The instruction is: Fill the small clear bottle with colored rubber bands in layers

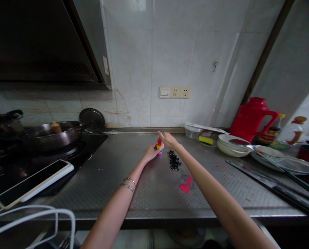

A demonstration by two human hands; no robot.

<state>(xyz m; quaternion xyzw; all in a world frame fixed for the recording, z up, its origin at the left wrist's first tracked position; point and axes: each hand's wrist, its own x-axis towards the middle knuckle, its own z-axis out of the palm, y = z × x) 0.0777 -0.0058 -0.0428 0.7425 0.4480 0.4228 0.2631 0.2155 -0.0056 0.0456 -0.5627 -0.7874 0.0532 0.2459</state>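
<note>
Far out on the steel counter (pixel 133 193), my left hand (pixel 151 153) is closed around the side of a small multicoloured object (pixel 159 148). Red shows at its top, yellow and blue in the middle, pink lower down. It stands roughly upright; its kind is too small to make out. My right hand (pixel 169 139) is at its red top from the right, fingers bent over it and partly hiding it. Just right of the hands lies a loose pile of small black pieces (pixel 174 160). Closer to me are red heart-shaped pieces (pixel 185 185), by my right forearm.
At left, a pan (pixel 50 136) sits on the stove beside a phone-like device (pixel 35 183) with white cables (pixel 66 211). Bowls (pixel 233 145), a yellow sponge (pixel 205 140), a red jug (pixel 253 119) and a long dark utensil (pixel 263 181) occupy the right.
</note>
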